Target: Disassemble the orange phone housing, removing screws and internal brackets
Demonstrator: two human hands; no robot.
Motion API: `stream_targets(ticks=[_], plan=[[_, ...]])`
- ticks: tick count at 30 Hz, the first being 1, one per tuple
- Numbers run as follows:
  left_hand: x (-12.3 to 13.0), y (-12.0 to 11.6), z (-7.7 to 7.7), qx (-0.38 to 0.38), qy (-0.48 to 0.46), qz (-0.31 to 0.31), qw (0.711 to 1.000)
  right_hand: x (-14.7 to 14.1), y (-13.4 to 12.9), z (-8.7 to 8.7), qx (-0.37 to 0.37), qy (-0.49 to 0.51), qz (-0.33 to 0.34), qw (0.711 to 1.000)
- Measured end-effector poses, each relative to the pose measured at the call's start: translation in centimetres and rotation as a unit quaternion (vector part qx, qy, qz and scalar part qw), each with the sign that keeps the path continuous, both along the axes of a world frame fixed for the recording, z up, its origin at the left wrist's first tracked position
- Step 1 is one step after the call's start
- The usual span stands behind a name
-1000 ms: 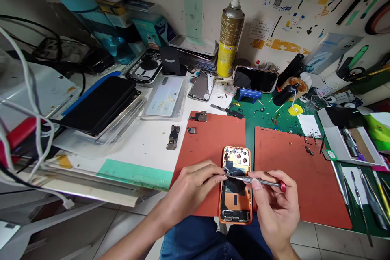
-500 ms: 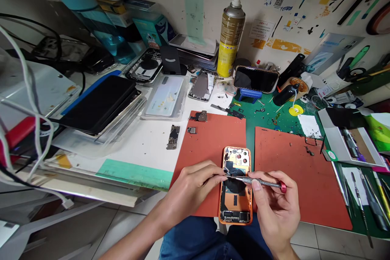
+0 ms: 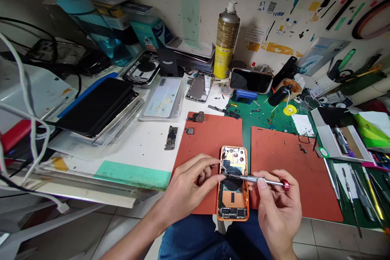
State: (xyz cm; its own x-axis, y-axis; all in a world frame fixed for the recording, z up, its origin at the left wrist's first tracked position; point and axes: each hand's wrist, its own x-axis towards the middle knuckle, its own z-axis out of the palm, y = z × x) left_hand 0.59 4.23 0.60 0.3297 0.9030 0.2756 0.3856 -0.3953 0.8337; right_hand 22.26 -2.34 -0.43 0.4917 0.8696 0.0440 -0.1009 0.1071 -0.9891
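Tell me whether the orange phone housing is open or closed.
Open: the orange phone housing has no screen or back panel over it, its insides showing, and a precision screwdriver reaches in from the right hand.

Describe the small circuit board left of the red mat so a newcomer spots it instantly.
Start at the left red-orange mat, in front of the person. Just off its left edge, on the white bench top, lies a long, narrow dark circuit board. Unlike the small metal part beside it, which sits on the mat, the board is longer and rests on the white surface.
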Motion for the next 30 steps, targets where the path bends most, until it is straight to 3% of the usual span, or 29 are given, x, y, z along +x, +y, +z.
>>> stream_targets(ticks=[5,10,15,18,30], plan=[[0.3,0.0,-0.3,0.06,0.105,-0.026,0.992,1.9,-5.1,-0.7,-0.077,0.057,-0.03,0.995],[1.1,0.2,-0.9,0.078,0.179,-0.043,0.98,0.7,-9.4,-1.6,-0.162,0.129,-0.04,0.978],[1.4,0.4,-1.4,0.075,0.18,-0.046,0.98,-0.7,-8.8,-1.8,-0.126,0.176,0.036,0.976],[1.4,0.5,-1.5,0.077,0.192,-0.051,0.977,-0.7,-8.1,-1.4,-0.131,0.191,0.033,0.972],[-0.2,-1.4,-0.1,0.089,0.288,-0.139,0.943,-1.1,-6.5,4.0,-0.208,0.276,0.019,0.938]])
